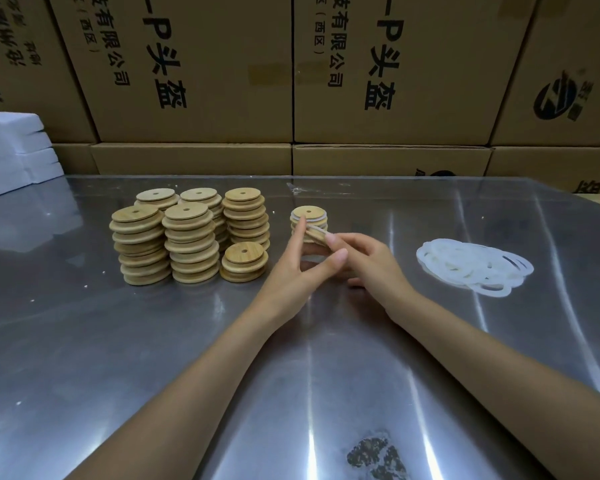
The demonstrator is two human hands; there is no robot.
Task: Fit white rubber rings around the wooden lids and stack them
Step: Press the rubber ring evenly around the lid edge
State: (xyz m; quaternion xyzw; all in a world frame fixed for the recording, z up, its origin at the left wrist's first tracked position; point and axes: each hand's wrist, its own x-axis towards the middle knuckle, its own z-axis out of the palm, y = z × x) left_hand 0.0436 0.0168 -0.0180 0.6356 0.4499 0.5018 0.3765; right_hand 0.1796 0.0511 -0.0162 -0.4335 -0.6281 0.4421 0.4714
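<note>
Steel tabletop (153, 341): brushed metal sheet under both forearms, its far edge running just in front of the cartons; broad bare metal lies on the near side of the hands and between the right hand and the ring pile.
Cardboard cartons (194, 64): a wall of printed boxes beyond the far edge, well past both hands.
White foam sheets (11, 150): stacked at the far left corner, well away from the left hand.
Bare lid stacks (187, 233): five tall columns of wooden lids with centre holes plus one short column, packed touching each other to the left of the left hand, a narrow gap between the short column and the left wrist.
Rubber rings (471, 265): loose overlapping white heap lying flat to the right of the right hand, apart from it.
Ringed lid stack (309, 220): short column just beyond the fingertips, white ring edges showing between the lids.
Left hand (298, 268): forefinger stretched out onto the top lid's rim, thumb extended toward the right hand, steadying the held lid.
Right hand (371, 261): fingers curled, pinching the tilted wooden lid (317, 236) and a white ring (323, 230) at its edge, against the ringed stack.
</note>
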